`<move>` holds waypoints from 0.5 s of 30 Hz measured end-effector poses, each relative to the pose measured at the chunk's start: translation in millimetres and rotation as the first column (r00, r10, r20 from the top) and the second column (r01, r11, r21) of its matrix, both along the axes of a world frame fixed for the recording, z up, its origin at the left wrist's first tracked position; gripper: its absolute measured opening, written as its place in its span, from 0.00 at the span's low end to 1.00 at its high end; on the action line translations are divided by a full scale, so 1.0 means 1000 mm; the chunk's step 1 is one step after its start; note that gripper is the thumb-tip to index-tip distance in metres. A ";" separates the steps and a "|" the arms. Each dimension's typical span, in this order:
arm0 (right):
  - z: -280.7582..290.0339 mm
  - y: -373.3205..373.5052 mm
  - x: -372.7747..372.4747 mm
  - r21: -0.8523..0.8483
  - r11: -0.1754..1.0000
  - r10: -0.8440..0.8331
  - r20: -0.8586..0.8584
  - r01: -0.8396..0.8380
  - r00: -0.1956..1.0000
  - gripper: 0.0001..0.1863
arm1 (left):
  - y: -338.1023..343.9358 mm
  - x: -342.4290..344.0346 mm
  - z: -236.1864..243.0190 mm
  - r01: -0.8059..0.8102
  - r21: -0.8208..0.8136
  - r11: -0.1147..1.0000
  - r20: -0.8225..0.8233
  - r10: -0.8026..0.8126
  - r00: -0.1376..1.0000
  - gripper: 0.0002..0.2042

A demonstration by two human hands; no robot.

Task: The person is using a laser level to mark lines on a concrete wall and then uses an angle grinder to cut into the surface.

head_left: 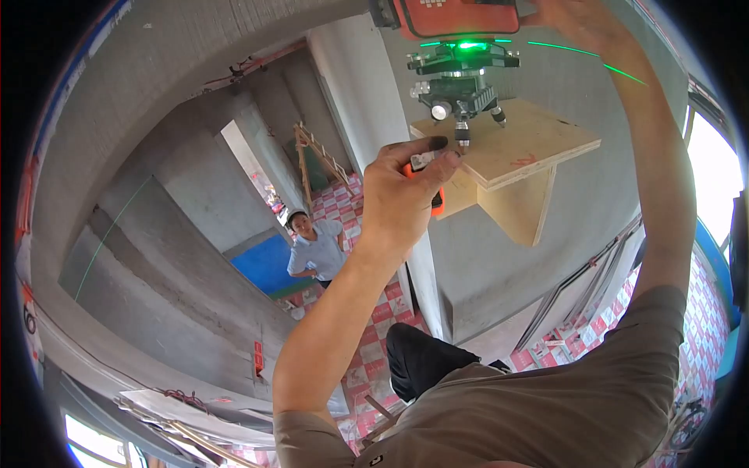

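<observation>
While the left hand [396,195] has its grip curled round a tape measure [438,203], the right hand [579,22] is at the laser [459,19]; can't tell its grip — laser on shelf [538,148].

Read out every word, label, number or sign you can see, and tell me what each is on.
Nothing reads clearly enough to quote.
Red laser level: pale marking, cut off by the picture's edge.
Wooden shelf: red mark near its edge, no clear word.
Checked floor covering: print too small to read.
Brown shirt: small mark, too small to read.
</observation>
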State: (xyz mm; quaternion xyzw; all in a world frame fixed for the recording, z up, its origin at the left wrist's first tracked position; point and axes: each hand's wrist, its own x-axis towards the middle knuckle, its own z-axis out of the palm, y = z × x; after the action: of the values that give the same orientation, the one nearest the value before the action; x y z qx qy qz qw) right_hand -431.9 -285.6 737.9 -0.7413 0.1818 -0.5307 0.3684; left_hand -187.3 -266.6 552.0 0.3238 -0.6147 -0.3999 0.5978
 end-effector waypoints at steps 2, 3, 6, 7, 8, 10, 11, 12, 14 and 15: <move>-0.004 -0.035 0.002 0.018 0.996 0.082 -0.006 -0.082 0.997 0.25 | -0.002 0.002 -0.002 -0.063 0.006 0.998 0.014 0.063 0.998 0.22; -0.002 -0.042 0.005 0.031 0.992 0.125 -0.035 -0.124 0.991 0.25 | -0.002 0.002 -0.001 -0.069 -0.001 0.998 0.046 0.069 0.997 0.21; 0.008 -0.035 0.000 -0.021 0.985 0.170 -0.069 -0.172 0.983 0.25 | 0.001 -0.008 0.006 -0.027 -0.024 0.999 0.068 0.028 0.997 0.19; 0.007 -0.040 0.000 -0.029 0.985 0.167 -0.067 -0.169 0.984 0.25 | 0.000 -0.010 0.006 -0.021 -0.017 1.000 0.073 0.022 0.997 0.18; 0.005 -0.044 0.001 -0.046 0.982 0.183 -0.046 -0.185 0.982 0.24 | -0.001 -0.012 0.006 -0.018 -0.026 0.999 0.075 0.020 0.997 0.18; 0.003 -0.046 0.008 -0.069 0.977 0.202 -0.023 -0.203 0.979 0.23 | -0.004 -0.014 0.006 -0.030 0.024 0.999 0.028 0.029 0.999 0.17; 0.000 -0.044 0.014 -0.054 0.975 0.216 0.015 -0.215 0.976 0.23 | -0.004 -0.015 0.004 -0.033 0.018 0.999 0.032 0.032 0.999 0.17; -0.001 -0.045 0.017 -0.038 0.973 0.228 0.053 -0.226 0.972 0.22 | -0.005 -0.017 0.003 -0.043 0.034 0.998 -0.001 0.043 0.999 0.16; 0.000 -0.045 0.018 -0.045 0.975 0.220 0.036 -0.218 0.975 0.22 | -0.003 -0.018 0.004 -0.047 0.043 0.998 -0.033 0.048 0.998 0.16; 0.000 -0.046 0.017 -0.043 0.977 0.212 0.018 -0.211 0.977 0.22 | -0.001 -0.018 0.005 -0.033 0.072 0.997 -0.039 0.036 0.999 0.16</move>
State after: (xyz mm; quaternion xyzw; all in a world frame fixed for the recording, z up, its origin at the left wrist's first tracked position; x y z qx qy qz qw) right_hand -414.9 -331.1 738.3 -0.7579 0.0869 -0.5003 0.4095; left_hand -205.5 -267.7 557.1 0.3472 -0.5824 -0.4175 0.6049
